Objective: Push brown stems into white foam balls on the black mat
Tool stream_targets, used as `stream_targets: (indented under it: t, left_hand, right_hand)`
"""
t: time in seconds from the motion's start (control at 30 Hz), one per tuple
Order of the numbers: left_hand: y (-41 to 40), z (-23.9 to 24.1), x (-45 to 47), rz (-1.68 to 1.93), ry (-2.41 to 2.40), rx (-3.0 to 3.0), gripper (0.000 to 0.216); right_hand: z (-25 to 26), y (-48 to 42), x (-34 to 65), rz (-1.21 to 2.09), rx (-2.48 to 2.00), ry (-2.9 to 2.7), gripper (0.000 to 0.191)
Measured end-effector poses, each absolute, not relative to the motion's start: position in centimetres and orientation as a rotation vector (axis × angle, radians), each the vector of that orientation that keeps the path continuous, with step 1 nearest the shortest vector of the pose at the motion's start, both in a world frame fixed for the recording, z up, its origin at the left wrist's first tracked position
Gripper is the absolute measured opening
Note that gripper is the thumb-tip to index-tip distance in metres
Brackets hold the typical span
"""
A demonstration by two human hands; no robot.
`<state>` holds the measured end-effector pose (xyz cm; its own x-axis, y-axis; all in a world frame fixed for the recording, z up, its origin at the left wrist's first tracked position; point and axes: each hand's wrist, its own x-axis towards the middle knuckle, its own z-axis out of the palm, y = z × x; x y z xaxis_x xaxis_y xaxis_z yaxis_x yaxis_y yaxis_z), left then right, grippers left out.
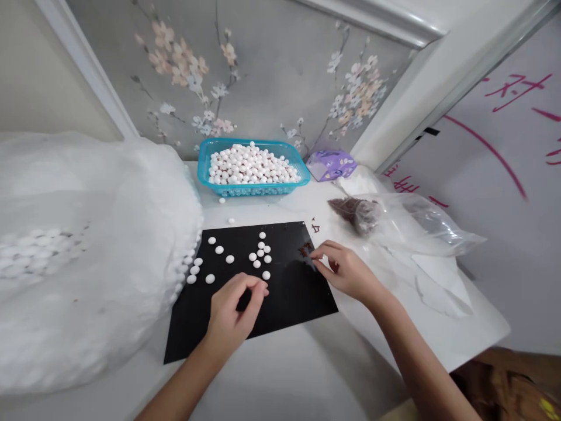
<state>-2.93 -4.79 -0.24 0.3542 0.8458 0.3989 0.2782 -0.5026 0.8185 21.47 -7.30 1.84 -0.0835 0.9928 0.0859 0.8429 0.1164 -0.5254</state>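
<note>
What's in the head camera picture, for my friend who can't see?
Two hands work over a black mat dotted with white beads: the left hand pinches beside one, the right hand touches dark bits. A blue basket of beads sits behind.

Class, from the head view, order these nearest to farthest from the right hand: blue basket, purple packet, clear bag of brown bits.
1. Clear bag of brown bits, just beyond the right hand.
2. Purple packet, farther back, by the wall.
3. Blue basket, back and leftward.
</note>
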Motion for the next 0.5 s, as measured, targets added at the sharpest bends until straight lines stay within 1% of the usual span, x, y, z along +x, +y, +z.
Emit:
stream_targets:
  t: [0.1,0.17,0.23,0.3,0.4,0.5]
  left_hand:
    - [-4.4,0.7,-3.8,1.344,1.014,2.011,0.014]
    - [-3.6,1.8,-4.7,1.316,1.126,2.205,0.015]
    - [-2.6,2.9,-5.7,1.055,1.217,2.522,0.019]
    - [-1.6,3.8,-6.7,0.672,1.319,2.652,0.019]
    - [-0.6,4.0,-8.3,0.248,1.406,2.517,0.018]
    - [-0.5,2.9,-9.8,0.09,1.413,2.353,0.017]
  right_hand:
    - [0.6,-8.0,21.4,0.542,-1.805,-1.942,0.014]
    - [0.2,-7.9,21.2,0.525,-1.812,-1.943,0.014]
    - [0.0,-7.5,21.0,0.477,-1.816,-1.944,0.015]
    - [-0.1,-7.3,20.8,0.436,-1.835,-1.943,0.014]
    - [-0.1,-7.1,20.8,0.41,-1.87,-1.963,0.018]
    - [-0.1,-7.0,20.7,0.426,-1.864,-1.978,0.017]
